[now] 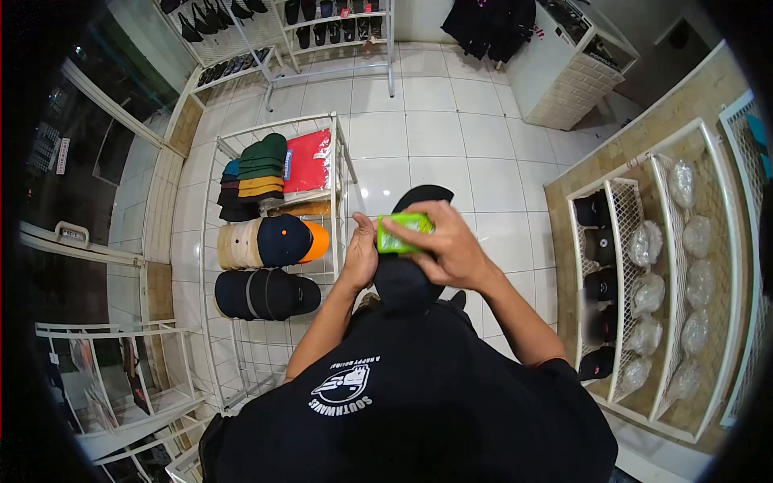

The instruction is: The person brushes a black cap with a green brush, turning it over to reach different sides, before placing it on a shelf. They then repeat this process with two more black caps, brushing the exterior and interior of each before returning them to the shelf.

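Observation:
A small bright green pack [405,233] with pale markings is in my right hand [451,245], the fingers closed over its top and right side. Right below and behind it is a black cap [409,283], whose curved brim [427,196] sticks out beyond the pack. My left hand [361,253] holds the cap's left side, thumb pointing up beside the green pack. The fingers of that hand are mostly hidden behind the cap and pack. Both hands are close together in front of my chest.
On the left, a white wire rack [211,322] bears stacked caps [282,241], folded beanies [262,173] and a red packaged item [307,158]. A wall rack [708,153] on the right holds caps and plastic-wrapped bundles. A white counter [564,80] and shoe shelves [338,44] stand farther back.

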The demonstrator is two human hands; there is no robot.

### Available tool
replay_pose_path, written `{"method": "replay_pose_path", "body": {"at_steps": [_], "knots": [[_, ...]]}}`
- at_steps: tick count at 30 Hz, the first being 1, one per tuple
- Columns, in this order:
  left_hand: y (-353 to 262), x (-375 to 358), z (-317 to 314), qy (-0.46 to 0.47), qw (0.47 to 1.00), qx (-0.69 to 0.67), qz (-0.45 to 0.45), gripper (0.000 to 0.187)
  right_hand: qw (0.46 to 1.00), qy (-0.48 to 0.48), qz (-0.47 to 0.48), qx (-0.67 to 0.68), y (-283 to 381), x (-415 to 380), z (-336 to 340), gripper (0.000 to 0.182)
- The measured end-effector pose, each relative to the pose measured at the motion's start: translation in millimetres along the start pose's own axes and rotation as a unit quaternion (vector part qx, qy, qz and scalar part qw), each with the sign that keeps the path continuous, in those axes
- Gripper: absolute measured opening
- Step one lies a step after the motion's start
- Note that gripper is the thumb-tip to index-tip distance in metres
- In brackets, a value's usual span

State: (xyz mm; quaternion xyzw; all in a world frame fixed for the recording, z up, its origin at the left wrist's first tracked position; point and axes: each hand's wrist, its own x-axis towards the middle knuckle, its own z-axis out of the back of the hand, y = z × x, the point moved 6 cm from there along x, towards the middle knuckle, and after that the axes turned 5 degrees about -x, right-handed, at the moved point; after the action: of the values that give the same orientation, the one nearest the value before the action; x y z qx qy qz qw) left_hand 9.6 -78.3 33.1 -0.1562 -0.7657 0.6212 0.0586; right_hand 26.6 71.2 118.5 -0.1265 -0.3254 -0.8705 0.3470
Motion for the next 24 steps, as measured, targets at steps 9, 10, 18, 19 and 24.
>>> {"method": "replay_pose_path", "body": {"at_steps": [9,10,18,19,24], "knots": [[3.3,7.1,-0.9,0.042,0.997,-0.052,0.043,0.099,0.999,0.029,-0.006,-0.035,5.3,-6.6,7.8,0.070],[9.3,14.5,-5.2,0.047,0.995,-0.090,-0.006,0.100,0.999,-0.017,-0.017,-0.039,-7.1,-7.3,18.8,0.070],[5.7,17.4,-31.3,0.034,0.999,0.013,-0.003,0.101,0.988,-0.103,-0.069,-0.092,-15.7,-28.4,28.7,0.067],[13.4,21.0,-37.8,0.093,0.993,-0.062,0.035,0.101,0.984,-0.124,-0.070,-0.109,-19.6,-29.8,37.2,0.066],[13.9,22.7,-70.4,0.072,0.993,-0.079,0.056,0.099,0.978,-0.145,-0.063,-0.136,-23.4,-47.9,51.8,0.068]]}}
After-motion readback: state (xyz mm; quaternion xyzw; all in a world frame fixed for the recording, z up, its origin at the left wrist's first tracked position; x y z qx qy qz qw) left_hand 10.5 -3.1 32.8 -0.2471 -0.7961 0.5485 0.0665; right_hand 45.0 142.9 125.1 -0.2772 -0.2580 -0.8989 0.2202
